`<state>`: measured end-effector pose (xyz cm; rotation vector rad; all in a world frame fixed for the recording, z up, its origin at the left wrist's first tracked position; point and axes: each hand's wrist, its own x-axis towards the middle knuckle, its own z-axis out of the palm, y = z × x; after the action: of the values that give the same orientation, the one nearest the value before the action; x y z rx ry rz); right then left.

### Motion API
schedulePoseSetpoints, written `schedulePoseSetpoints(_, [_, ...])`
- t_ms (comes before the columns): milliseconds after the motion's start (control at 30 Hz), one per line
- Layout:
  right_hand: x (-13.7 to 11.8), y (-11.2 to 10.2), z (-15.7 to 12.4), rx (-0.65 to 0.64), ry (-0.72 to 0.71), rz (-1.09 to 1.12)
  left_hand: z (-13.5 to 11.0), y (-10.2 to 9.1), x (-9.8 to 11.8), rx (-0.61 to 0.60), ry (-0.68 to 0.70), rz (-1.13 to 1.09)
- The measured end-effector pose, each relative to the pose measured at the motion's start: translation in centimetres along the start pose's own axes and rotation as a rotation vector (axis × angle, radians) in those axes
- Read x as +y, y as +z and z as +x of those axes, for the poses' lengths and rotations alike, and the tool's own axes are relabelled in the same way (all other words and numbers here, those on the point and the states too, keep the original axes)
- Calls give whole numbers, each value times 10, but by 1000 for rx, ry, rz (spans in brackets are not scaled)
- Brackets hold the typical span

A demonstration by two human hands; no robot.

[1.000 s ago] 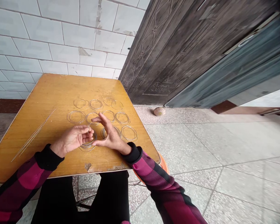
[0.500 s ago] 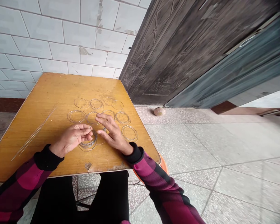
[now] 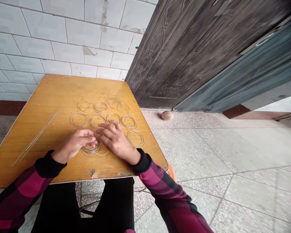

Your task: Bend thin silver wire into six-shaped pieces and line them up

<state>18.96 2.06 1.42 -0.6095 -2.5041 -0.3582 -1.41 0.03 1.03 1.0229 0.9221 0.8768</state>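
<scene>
My left hand (image 3: 75,144) is curled, its fingertips pinched on a coil of thin silver wire (image 3: 91,150) lying near the front of the yellow wooden table (image 3: 50,97). My right hand (image 3: 115,139) lies palm down beside it, with fingers stretched left and tips touching the same coil. Several finished wire rings (image 3: 128,122) lie in rows just beyond both hands. One ring (image 3: 135,138) sits right of my right hand.
A bundle of long straight wires (image 3: 35,138) lies diagonally on the table's left part. White tiled wall stands behind the table, a dark carved door (image 3: 184,48) to the right. A small round bowl (image 3: 167,115) sits on the tiled floor by the door.
My right hand turned from edge-up to palm down and moved left onto the coil. The left hand kept its pinch on the wire coil.
</scene>
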Motion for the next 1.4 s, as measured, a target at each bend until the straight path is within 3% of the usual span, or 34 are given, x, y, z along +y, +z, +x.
schedulePoseSetpoints(100, [-1, -1, 0, 8, -18, -18, 0, 5, -1, 26, 74, 3])
schedulePoseSetpoints(267, [-1, -2, 0, 57, -5, 52, 1, 8, -2, 5, 52, -49])
schedulePoseSetpoints(433, [0, -5, 0, 108, 73, 130, 0, 7, -6, -93, -71, -268])
schedulePoseSetpoints(767, [-1, -4, 2, 127, 245, 206, 1, 10, -12, -267, -152, -376])
schedulePoseSetpoints(1167, [-5, 0, 4, 169, 362, 288, 3, 15, -17, -168, -48, -371])
schedulePoseSetpoints(1400, [-4, 8, 3, 174, 432, 321, 4, 17, -17, -92, -106, -440])
